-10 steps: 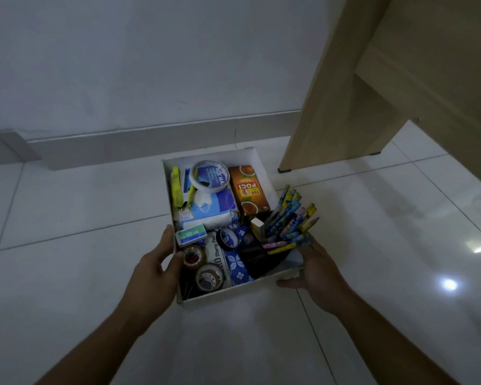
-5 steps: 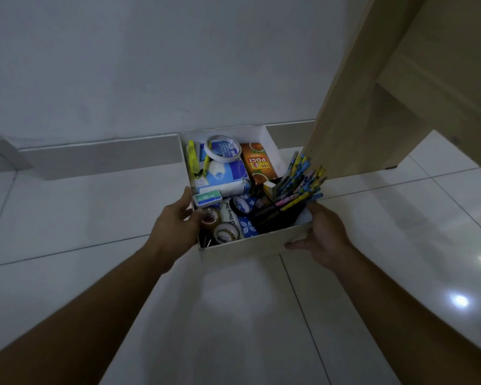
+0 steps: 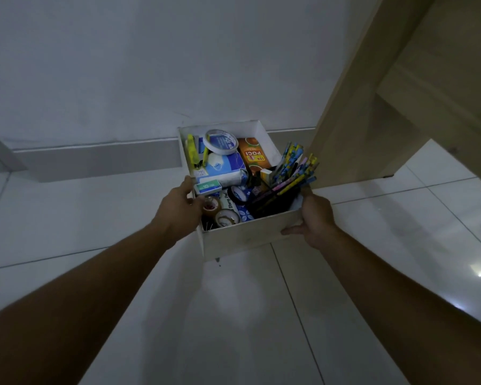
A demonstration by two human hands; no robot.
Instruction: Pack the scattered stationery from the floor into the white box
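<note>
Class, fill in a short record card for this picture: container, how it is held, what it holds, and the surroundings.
container: white box, open top, no lid in view
left hand: grips the box's left wall
right hand: grips its right near corner
contents: tape roll, orange tea carton, green staples box, bundle of patterned pencils sticking out over the rim
surroundings: white tiled floor, wooden furniture leg

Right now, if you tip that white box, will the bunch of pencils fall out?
Probably some would. The pencils lean loosely and poke out past the right wall of the white box, so they could slide or roll out. They look thin and light. Both hands, left hand and right hand, hold the box's sides.
</note>
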